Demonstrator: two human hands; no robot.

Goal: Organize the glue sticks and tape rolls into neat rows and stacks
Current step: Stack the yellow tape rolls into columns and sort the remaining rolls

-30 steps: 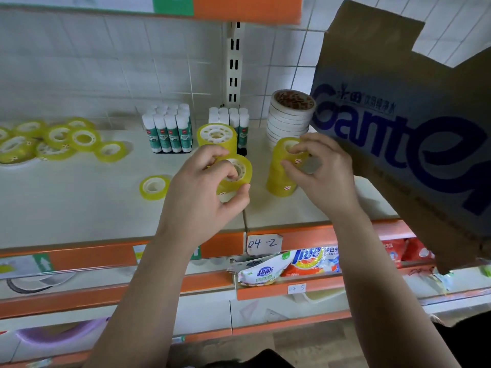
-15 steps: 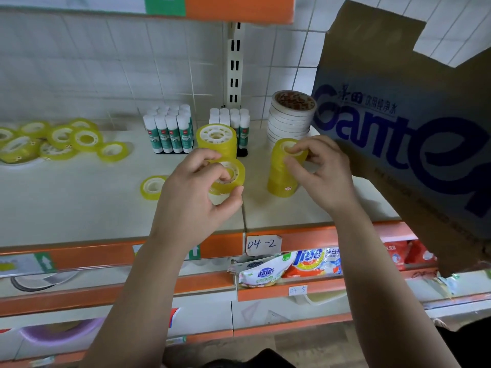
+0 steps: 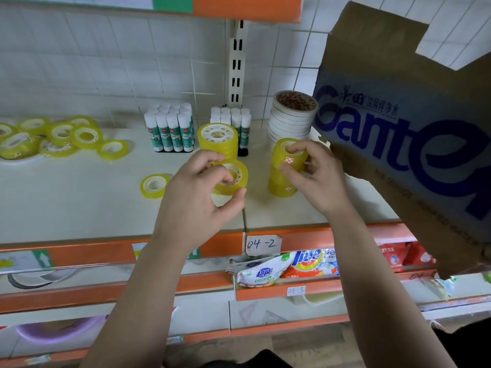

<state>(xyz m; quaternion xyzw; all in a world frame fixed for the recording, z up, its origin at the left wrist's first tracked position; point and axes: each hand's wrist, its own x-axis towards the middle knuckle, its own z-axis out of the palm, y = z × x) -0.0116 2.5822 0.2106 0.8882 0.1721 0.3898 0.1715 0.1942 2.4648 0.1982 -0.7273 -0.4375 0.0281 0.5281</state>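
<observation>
My left hand (image 3: pixel 196 192) holds one yellow tape roll (image 3: pixel 235 179), tilted, over the shelf (image 3: pixel 79 205). The fingers (image 3: pixel 207 158) are curled round its rim, with the thumb under it and the others on top. My right hand (image 3: pixel 317 179) is on the thin stack (image 3: pixel 283 181) of yellow tape rolls, which stands on the shelf just right of the left fingers. The right fingers (image 3: pixel 300 147) are bent and pinch the top roll of that stack.

Just behind the left fingers stands a fat stack (image 3: pixel 218 139) of yellow rolls. Behind that, by the wall, the glue sticks stand up in rows. There is a bigger group (image 3: pixel 170 131) to the left and a smaller group (image 3: pixel 239 119) to the right. Behind the right fingers is a tall stack of white tape (image 3: pixel 291 120).

Left of the left fingers one loose roll (image 3: pixel 154 185) lies flat on the shelf. Far to the left lies a messy pile (image 3: pixel 53 139) of more yellow rolls. A big cardboard box (image 3: pixel 398 134) with blue letters is close on the right of the right fingers
</observation>
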